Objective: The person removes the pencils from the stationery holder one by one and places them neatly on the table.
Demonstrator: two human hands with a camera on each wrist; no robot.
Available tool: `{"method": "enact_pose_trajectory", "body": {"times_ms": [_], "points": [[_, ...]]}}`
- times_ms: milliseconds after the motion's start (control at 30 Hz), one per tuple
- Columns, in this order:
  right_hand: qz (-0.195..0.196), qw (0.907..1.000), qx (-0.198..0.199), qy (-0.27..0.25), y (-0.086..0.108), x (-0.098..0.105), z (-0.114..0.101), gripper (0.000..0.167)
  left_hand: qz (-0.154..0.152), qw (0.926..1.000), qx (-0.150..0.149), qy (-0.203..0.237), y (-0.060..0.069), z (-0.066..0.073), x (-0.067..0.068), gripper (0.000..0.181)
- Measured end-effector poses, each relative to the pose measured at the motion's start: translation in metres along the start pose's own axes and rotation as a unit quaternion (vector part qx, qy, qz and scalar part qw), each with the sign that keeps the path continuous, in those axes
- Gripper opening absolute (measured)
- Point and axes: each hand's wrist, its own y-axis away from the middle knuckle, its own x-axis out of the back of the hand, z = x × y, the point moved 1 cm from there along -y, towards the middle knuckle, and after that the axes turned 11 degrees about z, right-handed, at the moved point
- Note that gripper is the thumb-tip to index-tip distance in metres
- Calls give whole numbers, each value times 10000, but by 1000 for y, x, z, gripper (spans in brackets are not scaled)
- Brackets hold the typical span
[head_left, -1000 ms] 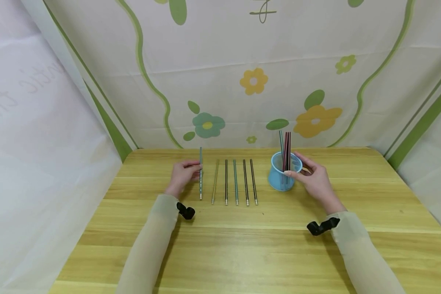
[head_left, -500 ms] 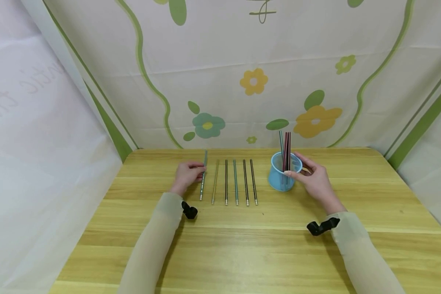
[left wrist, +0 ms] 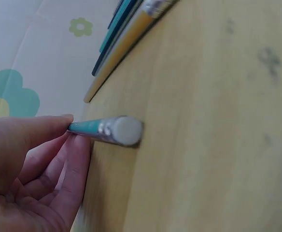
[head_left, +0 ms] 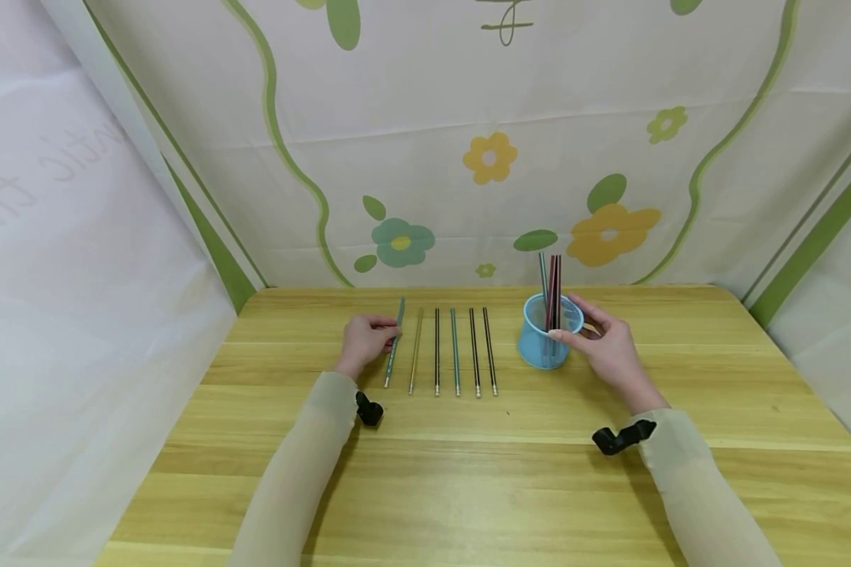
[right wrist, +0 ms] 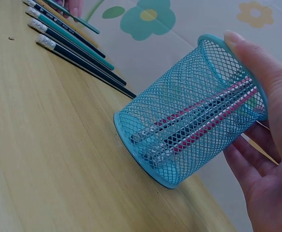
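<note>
My left hand (head_left: 367, 340) pinches a teal pencil (head_left: 391, 368) between thumb and fingers, near its middle. The pencil's white eraser (left wrist: 127, 131) points toward the camera in the left wrist view. To its right lies a row of pencils: a yellow pencil (head_left: 415, 354), a black pencil (head_left: 436, 354), another teal pencil (head_left: 455, 354) and two dark striped ones, erasers toward me. My right hand (head_left: 610, 350) grips the rim of a blue mesh pencil cup (right wrist: 179, 87). Red-and-black pencils (head_left: 555, 277) and a teal pencil (head_left: 542, 272) stand inside it.
The wooden table (head_left: 468, 496) reaches back to a white cloth wall (head_left: 411, 157) printed with flowers. Another cloth panel (head_left: 78, 315) rises on the left side. Black wrist cameras (head_left: 370, 410) are strapped at both sleeves.
My left hand has moved a little right and toward me. The teal pencil's far end has swung right and come closer to the yellow pencil. The right hand and cup have stayed still.
</note>
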Motion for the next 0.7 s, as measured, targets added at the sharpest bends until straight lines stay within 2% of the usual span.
{"method": "enact_pose_trajectory", "body": {"times_ms": [167, 700], "points": [[11, 10000, -15, 12, 0, 0, -2, 73, 10, 9997, -174, -191, 2, 1, 0, 19], [59, 9999, -151, -2, 0, 0, 1, 73, 164, 9970, -315, -683, 7, 3, -3, 16]]}}
